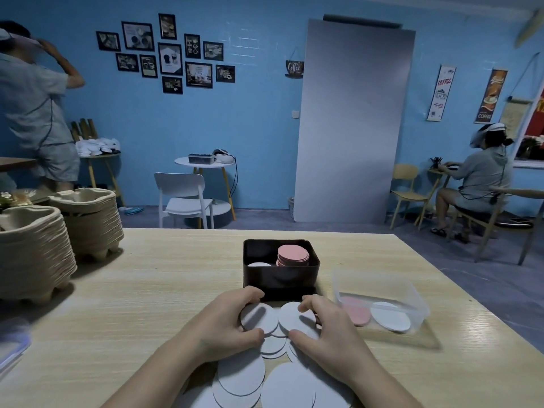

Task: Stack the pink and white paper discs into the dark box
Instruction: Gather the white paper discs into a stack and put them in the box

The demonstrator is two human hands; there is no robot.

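Observation:
The dark box (279, 278) stands mid-table, just beyond my hands. Inside it a pink disc stack (293, 254) rises at the right and a white disc (259, 264) lies low at the left. Several loose white discs (273, 346) are spread on the table in front of the box, reaching to the near edge. My left hand (226, 322) curls its fingers and thumb around a small stack of white discs (259, 318). Beside it, my right hand (326, 328) rests its fingers and thumb on another white disc (290, 315).
A clear plastic container (412, 298) to the right holds a pink disc (357, 313) and a white disc (390, 316). Stacks of pulp trays (32, 254) stand at the left. A blue-edged lid (11, 346) lies at the left edge. Two people, chairs and small tables are behind.

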